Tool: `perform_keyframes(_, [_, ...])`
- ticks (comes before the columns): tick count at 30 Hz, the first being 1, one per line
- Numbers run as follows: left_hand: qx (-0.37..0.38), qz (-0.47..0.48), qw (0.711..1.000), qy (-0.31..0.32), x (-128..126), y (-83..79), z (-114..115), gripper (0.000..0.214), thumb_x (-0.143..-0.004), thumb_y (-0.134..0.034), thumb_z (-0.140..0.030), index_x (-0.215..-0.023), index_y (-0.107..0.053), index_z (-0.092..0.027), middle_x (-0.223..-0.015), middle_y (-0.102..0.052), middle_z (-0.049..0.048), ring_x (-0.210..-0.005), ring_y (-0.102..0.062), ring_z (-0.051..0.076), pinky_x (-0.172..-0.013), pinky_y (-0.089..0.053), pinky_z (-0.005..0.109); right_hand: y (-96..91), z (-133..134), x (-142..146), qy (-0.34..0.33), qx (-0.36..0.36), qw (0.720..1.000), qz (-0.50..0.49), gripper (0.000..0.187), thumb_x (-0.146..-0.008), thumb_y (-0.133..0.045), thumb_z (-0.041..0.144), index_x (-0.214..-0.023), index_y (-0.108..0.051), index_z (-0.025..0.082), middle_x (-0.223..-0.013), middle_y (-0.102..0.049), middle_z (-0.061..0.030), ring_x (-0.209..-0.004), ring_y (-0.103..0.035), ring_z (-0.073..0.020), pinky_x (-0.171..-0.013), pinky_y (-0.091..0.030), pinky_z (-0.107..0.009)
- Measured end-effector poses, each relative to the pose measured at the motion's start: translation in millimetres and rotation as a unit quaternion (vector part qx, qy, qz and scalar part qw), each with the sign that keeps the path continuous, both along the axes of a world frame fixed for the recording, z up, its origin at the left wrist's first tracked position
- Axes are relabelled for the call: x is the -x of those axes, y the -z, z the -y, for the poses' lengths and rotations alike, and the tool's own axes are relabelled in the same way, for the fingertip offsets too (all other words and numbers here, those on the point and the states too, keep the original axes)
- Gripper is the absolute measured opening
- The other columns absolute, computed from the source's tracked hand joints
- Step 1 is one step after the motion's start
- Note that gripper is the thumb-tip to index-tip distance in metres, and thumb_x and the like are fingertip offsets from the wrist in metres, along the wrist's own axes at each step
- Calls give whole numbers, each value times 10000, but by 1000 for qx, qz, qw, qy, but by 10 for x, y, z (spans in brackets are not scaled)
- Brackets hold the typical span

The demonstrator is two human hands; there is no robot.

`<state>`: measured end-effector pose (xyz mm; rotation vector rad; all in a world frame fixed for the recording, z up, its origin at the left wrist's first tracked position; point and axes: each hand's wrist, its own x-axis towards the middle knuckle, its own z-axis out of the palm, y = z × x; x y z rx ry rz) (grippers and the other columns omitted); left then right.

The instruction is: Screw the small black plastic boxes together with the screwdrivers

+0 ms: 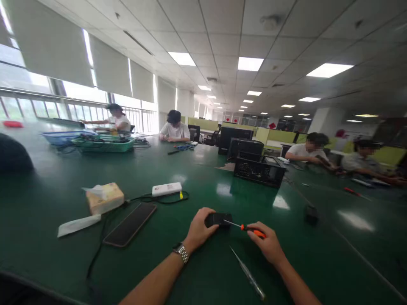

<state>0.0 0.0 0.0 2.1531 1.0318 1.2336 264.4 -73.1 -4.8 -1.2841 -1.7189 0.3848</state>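
My left hand [199, 228] is closed around a small black device [218, 219] resting on the green table [203, 271]. My right hand [269, 243] grips an orange-handled screwdriver [246, 228], and its thin shaft points left with the tip touching the black device. A second slim silver tool [248, 274] lies on the table between my forearms. I wear a metal watch [182, 252] on the left wrist.
A black phone [130, 223], a white power bank [167, 189] with a cable, a tissue pack [104, 197] and a white wrapper [79, 224] lie to the left. A black computer case [259, 170] stands behind. Several other people sit at the far side, near baskets [104, 144].
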Motion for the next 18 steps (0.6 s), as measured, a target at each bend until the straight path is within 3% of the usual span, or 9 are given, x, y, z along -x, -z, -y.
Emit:
perform_keyframes(9, [-20, 3, 1000, 21, 26, 16, -13, 332, -715, -713, -171, -1027, -603, -195, -1031, -616, 60, -982, -567, 238, -893, -455, 374, 63, -52, -131, 72, -8, 997, -20, 244, -812, -606, 394, -893, -710, 189, -869, -695, -68, -806, -644, -212, -733, -493, -303])
perform_keyframes(18, [-25, -25, 999, 35, 44, -26, 18, 355, -729, -700, -158, -1063, -589, -201, -1065, -597, 63, -996, -556, 234, -896, -469, 388, -96, 32, -101, 76, -12, 995, 56, 237, -837, -561, 369, -890, -703, 185, -834, -673, -55, -743, -626, -187, -687, -492, -300])
